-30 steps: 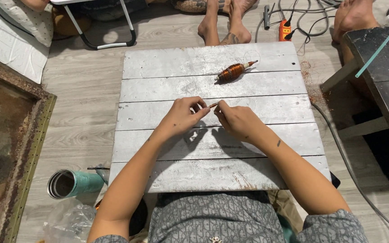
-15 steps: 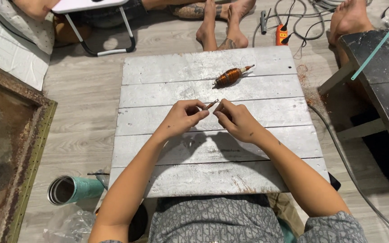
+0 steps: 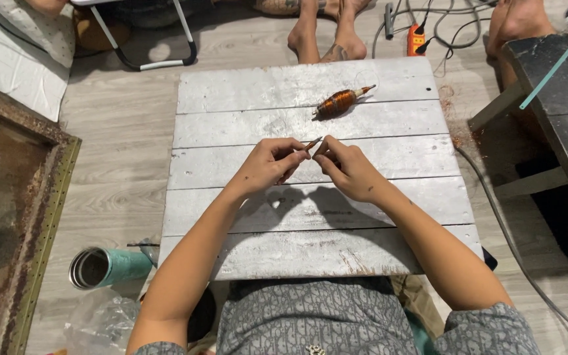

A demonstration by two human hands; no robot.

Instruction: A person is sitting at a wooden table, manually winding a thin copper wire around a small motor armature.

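My left hand [image 3: 267, 165] and my right hand [image 3: 346, 167] meet over the middle of a white plank table [image 3: 310, 197]. Between their fingertips they pinch a small thin stick-like piece [image 3: 313, 142], which is too small to make out. Beyond my hands, towards the table's far edge, a copper wire coil [image 3: 338, 102] on a spindle lies on its side.
A teal tumbler [image 3: 105, 267] lies on the floor at the left. A rusty framed panel [image 3: 8, 217] leans further left. Another person's bare feet [image 3: 327, 39] are beyond the table, beside an orange power strip [image 3: 417, 38] with cables. A dark workbench [image 3: 563, 112] stands at the right.
Both hands have stayed together over the middle of the table, with only small finger shifts on the thin piece. The coil has not moved.
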